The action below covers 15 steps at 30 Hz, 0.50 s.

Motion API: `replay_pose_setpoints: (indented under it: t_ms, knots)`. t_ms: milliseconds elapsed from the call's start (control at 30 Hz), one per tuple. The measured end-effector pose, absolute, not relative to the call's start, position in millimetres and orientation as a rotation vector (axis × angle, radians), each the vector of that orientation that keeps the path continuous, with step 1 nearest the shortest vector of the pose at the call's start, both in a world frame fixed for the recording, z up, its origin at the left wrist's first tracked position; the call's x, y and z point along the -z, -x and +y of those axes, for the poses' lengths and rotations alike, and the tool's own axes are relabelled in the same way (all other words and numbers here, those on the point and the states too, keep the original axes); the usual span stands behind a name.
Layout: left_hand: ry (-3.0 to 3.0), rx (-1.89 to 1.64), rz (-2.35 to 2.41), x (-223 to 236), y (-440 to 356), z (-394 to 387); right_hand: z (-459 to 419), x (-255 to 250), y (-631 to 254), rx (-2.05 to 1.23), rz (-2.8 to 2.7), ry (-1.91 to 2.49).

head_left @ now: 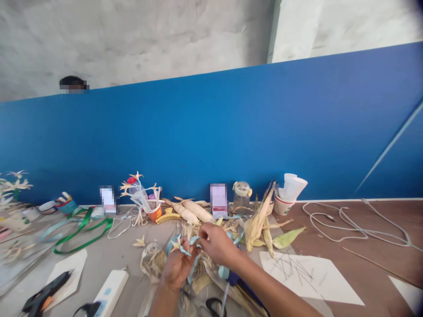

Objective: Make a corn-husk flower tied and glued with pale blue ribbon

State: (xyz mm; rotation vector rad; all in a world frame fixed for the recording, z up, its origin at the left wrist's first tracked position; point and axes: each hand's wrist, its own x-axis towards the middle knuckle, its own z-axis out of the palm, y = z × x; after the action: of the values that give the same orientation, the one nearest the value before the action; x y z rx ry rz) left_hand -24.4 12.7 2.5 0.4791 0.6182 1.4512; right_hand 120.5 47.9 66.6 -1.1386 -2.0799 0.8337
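Observation:
In the head view, my left hand (180, 266) is closed around a small pale corn-husk flower (176, 243) wrapped with light blue ribbon. My right hand (214, 242) pinches the light blue ribbon (194, 240) beside the flower, its fingertips close to those of the left. Loose dried corn husks (201, 284) lie beneath both hands. A roll of light blue ribbon (224, 272) is beside my right wrist. Black scissor handles (214, 304) show below, partly covered by husks. The flower's stem is mostly hidden by my fingers.
A black glue gun (46, 293) rests on paper at left, near a white power strip (110, 293) and green ribbon (87, 224). Behind stand an orange cup (154, 214), a phone (218, 202) and a jar (242, 196). Paper with wires (307, 275) and white cables (350, 224) lie right.

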Motion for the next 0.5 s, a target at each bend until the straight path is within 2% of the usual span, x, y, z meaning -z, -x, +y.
replay_pose_setpoints:
  t_ms: [100,200,367,500]
  knots:
    - [-0.466,-1.410,0.576,-6.7,20.7,11.3,53.8,-69.9,-125.0,-0.214,-2.245,1.033]
    - [-0.444,-1.393,0.528,-7.5,18.5,10.5,58.9,-62.0,-124.1,0.074,-2.266,0.945]
    - [-0.429,-1.376,0.440,-6.7,16.8,8.0,63.1,-44.6,-118.0,0.080,-2.192,0.951]
    - [-0.442,-1.357,0.401,-8.4,15.1,6.3,63.5,-48.2,-119.1,-0.195,-2.154,0.977]
